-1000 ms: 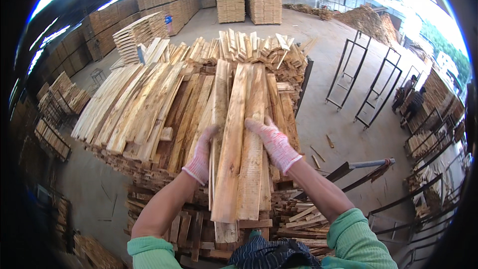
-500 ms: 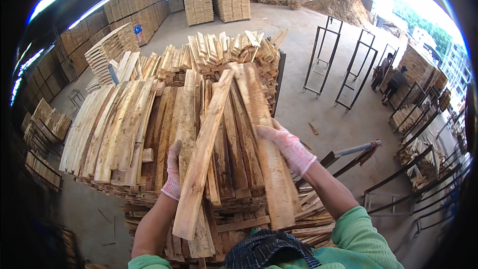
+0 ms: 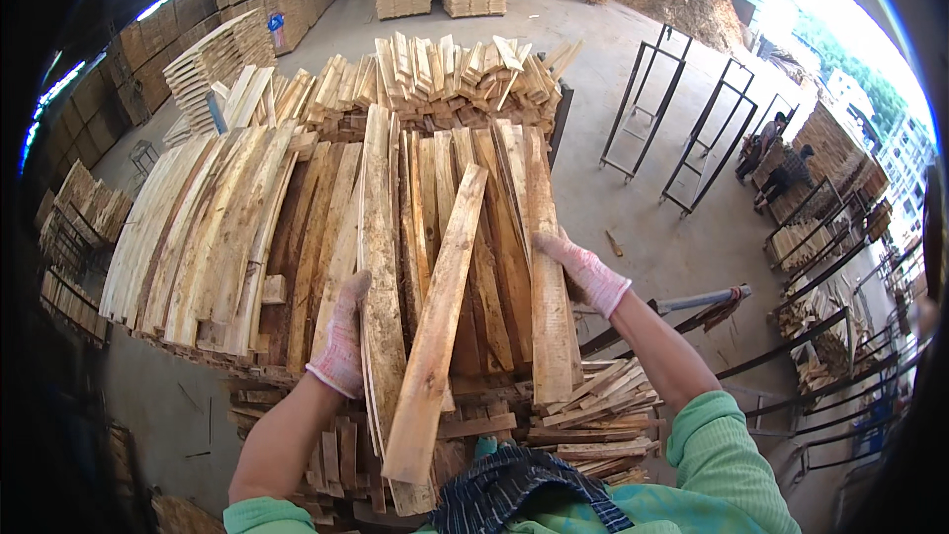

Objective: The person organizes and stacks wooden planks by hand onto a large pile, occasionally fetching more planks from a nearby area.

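Note:
My left hand (image 3: 342, 336), in a pink and white knit glove, is closed around the left edge of a few long rough wooden boards (image 3: 381, 282); its fingers are partly hidden. My right hand (image 3: 585, 275), gloved alike, grips the right edge of another board (image 3: 550, 321), thumb toward its top face. Between the hands a loose board (image 3: 435, 326) lies slantwise, its near end resting by the left-hand boards. Beneath are more boards (image 3: 474, 267) laid lengthwise on the pile.
Pale boards (image 3: 203, 247) cover the pile's left side. Shorter pieces (image 3: 445, 79) are heaped behind it. Black metal frames (image 3: 647, 104) stand on the concrete floor at right, and a metal bar (image 3: 702, 299) juts near my right forearm. Two people (image 3: 781, 163) are farther right.
The right-hand board has swung from a leftward lean to nearly straight, apart from the slanting board. The left-hand boards sit more upright in view, and the hands are slightly wider apart.

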The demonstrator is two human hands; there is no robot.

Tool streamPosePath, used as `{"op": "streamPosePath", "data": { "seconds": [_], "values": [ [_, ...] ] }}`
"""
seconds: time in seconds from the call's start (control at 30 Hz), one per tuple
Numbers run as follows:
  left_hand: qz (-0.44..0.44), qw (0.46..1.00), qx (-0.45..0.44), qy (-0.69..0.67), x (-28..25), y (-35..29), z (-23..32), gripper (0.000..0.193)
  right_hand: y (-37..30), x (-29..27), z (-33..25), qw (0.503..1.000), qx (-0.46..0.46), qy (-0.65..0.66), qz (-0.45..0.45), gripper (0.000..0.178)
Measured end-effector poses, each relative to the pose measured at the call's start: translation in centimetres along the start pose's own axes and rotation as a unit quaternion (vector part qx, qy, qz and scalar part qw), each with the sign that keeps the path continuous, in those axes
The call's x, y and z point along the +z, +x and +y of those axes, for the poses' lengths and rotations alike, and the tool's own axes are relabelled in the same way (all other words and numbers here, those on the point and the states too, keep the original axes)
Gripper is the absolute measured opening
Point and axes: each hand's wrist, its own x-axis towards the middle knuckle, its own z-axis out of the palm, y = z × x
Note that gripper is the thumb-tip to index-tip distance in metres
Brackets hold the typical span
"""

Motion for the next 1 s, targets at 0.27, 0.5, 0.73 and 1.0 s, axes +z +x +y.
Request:
{"op": "streamPosePath", "data": {
  "seconds": [0.27,0.5,0.73,1.0],
  "values": [
    [0.030,0.998,-0.025,0.057,0.4,0.3,0.0,0.087,2.6,-0.5,-6.2,0.911,0.074,-0.401,0.065,0.096],
    [0.060,0.995,-0.038,0.067,1.2,0.6,-0.4,0.092,4.9,4.8,-5.5,0.727,-0.027,-0.669,0.153,0.087],
    [0.007,0.994,-0.024,0.103,-0.1,0.3,-0.3,0.096,3.6,0.2,-8.5,0.876,-0.089,-0.458,0.120,0.088],
    [0.046,0.991,0.007,0.124,-1.3,1.1,-0.3,0.087,1.3,1.5,-9.3,0.937,-0.007,-0.316,0.146,0.098]
  ]
}}
